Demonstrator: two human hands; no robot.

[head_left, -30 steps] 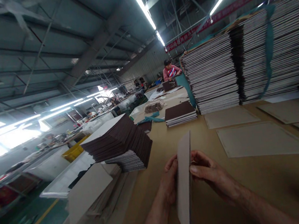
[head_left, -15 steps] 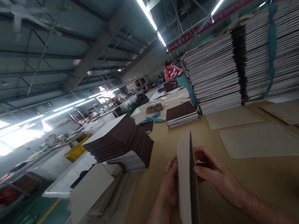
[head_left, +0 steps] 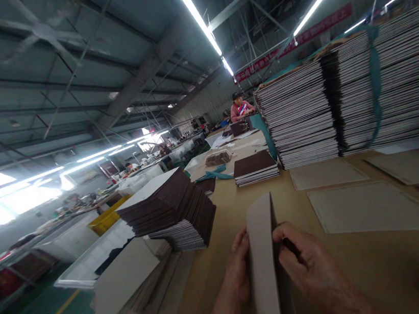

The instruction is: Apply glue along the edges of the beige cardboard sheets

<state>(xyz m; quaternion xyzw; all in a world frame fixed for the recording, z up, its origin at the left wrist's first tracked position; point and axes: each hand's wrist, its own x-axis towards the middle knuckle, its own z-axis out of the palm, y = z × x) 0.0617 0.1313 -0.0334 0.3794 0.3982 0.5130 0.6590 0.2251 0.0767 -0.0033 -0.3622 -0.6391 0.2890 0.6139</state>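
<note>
A grey-beige cardboard panel [head_left: 264, 263] stands nearly on edge before me, seen at a narrow angle, with its right side in shadow. My left hand [head_left: 240, 266] grips it from the left, its fingertips partly hidden behind the board. Thumb and fingers of my right hand [head_left: 303, 258] are curled together at the panel's right edge. Flat on the table to the right lies a beige board [head_left: 378, 207] with a lighter strip along its border. A tall stack of dark brown covered boards [head_left: 173, 203] rises to the left of the hands.
Loose grey boards [head_left: 125, 281] lie at the table's left side. A small pile of brown boards [head_left: 255, 165] sits ahead, near a teal strap [head_left: 215, 173]. A high wall of strapped boards [head_left: 300, 114] fills the right back. A person [head_left: 240, 106] is farther off.
My right hand's fingers have drawn in from a spread hold to a tighter curl at the panel's edge. The panel has tilted slightly, and the whole view has shifted a little.
</note>
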